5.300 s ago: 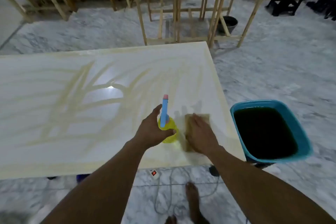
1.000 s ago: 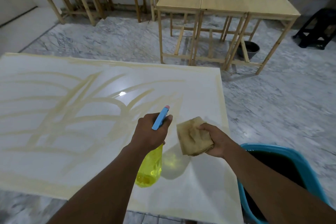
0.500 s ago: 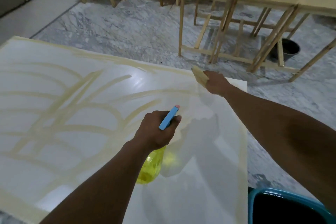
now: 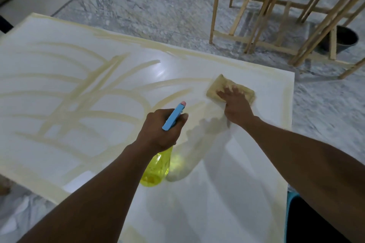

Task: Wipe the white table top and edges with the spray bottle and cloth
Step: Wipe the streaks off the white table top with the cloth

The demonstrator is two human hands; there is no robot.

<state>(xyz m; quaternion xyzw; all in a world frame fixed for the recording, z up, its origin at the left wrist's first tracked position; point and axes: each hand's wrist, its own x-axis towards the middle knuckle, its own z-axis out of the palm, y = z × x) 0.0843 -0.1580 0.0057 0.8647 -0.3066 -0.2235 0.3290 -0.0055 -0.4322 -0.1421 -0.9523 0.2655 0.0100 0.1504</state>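
Since the last look half a second ago, I see the cloth [image 4: 215, 87] has come off the far edge and now lies flat on the white table [image 4: 227, 203], a little in from its far right corner. The right hand [image 4: 236, 104] presses down on it with fingers spread and straight, palm covering most of the tan fabric. The left hand [image 4: 160, 132] still grips the spray bottle [image 4: 156, 167], fingers wrapped round the neck under the blue trigger head, nozzle pointing away and the yellow body hanging tilted above the table top near the middle. Yellowish streaks [image 4: 110, 116] arc across the left part of the surface and run along the far and right edges. At the lower right, just beside the table, I make out the rim of a blue tub [image 4: 288, 219]. Beyond, on the marble floor [image 4: 158, 6], stand wooden tables [image 4: 256, 16] with a black bucket [image 4: 345, 39] under them.
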